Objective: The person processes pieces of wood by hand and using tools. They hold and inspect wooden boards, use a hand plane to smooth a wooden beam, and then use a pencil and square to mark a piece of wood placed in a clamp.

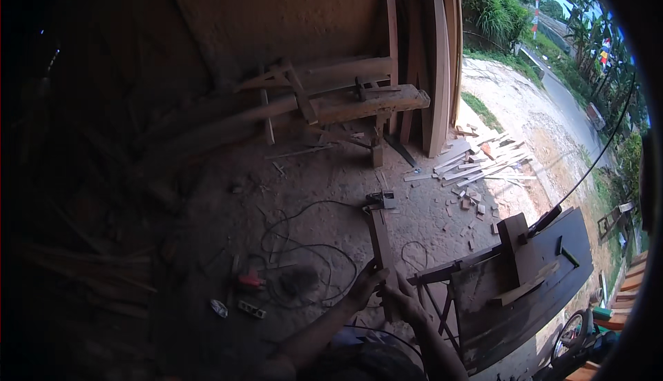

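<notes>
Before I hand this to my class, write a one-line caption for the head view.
Left hand and right hand hold a wooden bar above a littered floor, a dark table at right.

Left hand (364, 287), right hand (407, 304): both bare. Forearms (312, 339) bare also, tapering to wrist. Between them, dark garment (366, 363); exact colour, I cannot tell in such shadow.

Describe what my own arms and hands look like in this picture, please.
Your left hand and right hand are ungloved. The left forearm and right forearm look bare, with no sleeves showing. I can't make out any watch or bracelet; the shade hides finer detail.
</notes>
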The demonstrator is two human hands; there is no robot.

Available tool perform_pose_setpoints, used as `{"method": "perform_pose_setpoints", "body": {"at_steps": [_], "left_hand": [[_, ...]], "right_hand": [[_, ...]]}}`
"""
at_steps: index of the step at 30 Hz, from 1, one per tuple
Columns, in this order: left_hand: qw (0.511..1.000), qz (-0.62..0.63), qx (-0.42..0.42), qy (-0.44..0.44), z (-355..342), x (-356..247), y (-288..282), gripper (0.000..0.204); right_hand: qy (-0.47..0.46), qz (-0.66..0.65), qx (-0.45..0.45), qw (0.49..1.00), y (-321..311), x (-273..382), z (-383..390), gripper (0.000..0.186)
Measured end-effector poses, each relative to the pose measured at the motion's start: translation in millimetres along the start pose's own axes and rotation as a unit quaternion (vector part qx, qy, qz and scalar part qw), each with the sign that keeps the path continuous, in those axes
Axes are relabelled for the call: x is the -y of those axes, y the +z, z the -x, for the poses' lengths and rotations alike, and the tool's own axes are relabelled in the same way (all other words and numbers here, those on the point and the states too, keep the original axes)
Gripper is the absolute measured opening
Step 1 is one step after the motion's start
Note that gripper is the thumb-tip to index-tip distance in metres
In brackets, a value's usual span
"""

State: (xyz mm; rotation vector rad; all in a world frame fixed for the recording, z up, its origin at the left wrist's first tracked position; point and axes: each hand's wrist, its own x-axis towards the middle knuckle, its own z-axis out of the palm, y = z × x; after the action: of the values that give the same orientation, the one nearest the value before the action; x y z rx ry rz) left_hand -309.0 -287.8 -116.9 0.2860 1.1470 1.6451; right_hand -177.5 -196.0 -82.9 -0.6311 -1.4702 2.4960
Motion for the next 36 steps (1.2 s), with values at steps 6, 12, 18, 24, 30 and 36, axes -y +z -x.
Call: {"method": "perform_pose_setpoints", "body": {"at_steps": [6, 12, 18, 24, 30, 36], "left_hand": [[0.993, 0.026, -0.091, 0.069, 21, 14, -2, 0.052], [0.986, 0.008, -0.124, 0.113, 36, 27, -10, 0.046], [0.983, 0.055, -0.133, 0.118, 40, 33, -9, 0.040], [0.981, 0.132, -0.143, 0.012, 44, 25, -62, 0.045], [0.981, 0.085, -0.158, -0.069, 48, 6, -140, 0.053], [0.975, 0.069, -0.180, -0.111, 71, -17, -196, 0.058]], "right_hand": [[0.034, 0.053, 0.096, 0.993, -12, -30, -8, 0.084], [0.061, 0.129, 0.137, 0.980, -3, -29, -1, 0.087], [0.044, 0.139, 0.140, 0.979, -5, -19, 7, 0.079], [0.092, 0.191, -0.021, 0.977, -24, -50, 11, 0.072], [0.163, 0.264, -0.212, 0.927, -58, -157, 45, 0.068], [0.230, 0.195, -0.322, 0.897, -33, -204, 95, 0.066]]}}
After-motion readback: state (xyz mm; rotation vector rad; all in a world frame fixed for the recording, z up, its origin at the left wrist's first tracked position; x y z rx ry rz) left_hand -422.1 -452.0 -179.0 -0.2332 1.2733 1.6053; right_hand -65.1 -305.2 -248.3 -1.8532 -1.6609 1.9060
